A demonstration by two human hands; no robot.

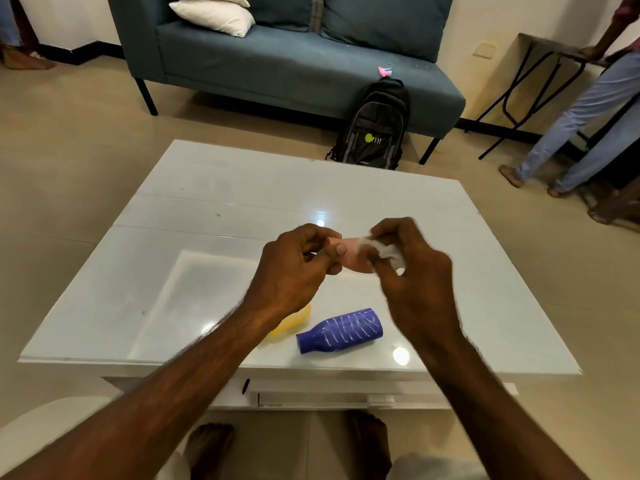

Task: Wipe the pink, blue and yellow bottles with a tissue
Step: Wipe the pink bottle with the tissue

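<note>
White and glossy, the low table (214, 216) carries bright ceiling reflections and stands on a beige tiled floor (69, 140). Beyond the table sits a blue-grey sofa (277, 60) with a pale cushion (214, 13), and a black backpack (372, 128) leans against the sofa's front edge. To the right of the table another person's legs (581, 133) stand by a folding metal frame (530, 84). Above the middle of the table the left hand (294, 271) curls its fingers and thumb around one end of the pink bottle (353, 254), held sideways in the air. The right hand (415, 271), blurred, pinches a crumpled white tissue (384, 249) against the bottle's other end. Near the table's front edge the blue bottle (341, 330) lies on its side below the right hand, and just beside it the yellow bottle (294, 322) lies mostly hidden under the left wrist
</note>
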